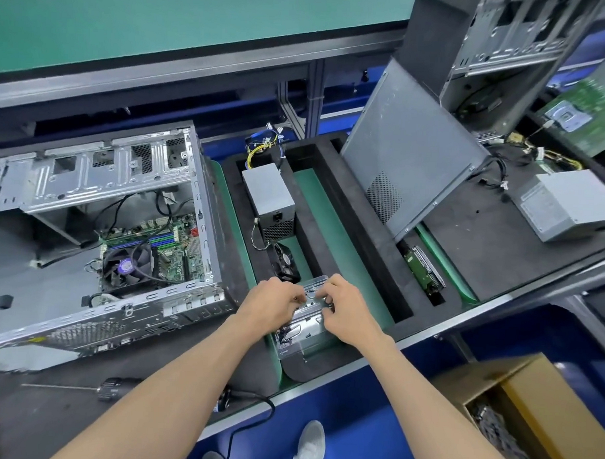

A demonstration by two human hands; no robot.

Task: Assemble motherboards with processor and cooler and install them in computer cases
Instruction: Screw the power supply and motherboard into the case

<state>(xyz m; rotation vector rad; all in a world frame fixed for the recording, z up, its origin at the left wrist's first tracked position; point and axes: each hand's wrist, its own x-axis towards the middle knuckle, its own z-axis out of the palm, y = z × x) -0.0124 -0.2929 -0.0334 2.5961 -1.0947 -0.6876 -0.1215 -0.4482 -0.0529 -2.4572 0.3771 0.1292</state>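
Both the left hand [274, 305] and the right hand [348, 313] grip, with curled fingers [321, 293], a silver sheet-metal drive bracket [304, 329] on the worktop [499, 243], just right of the open grey computer case [98, 236] holding the green motherboard [177, 249].

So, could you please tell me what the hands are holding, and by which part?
Both the left hand and the right hand grip the metal drive bracket at its far top end.
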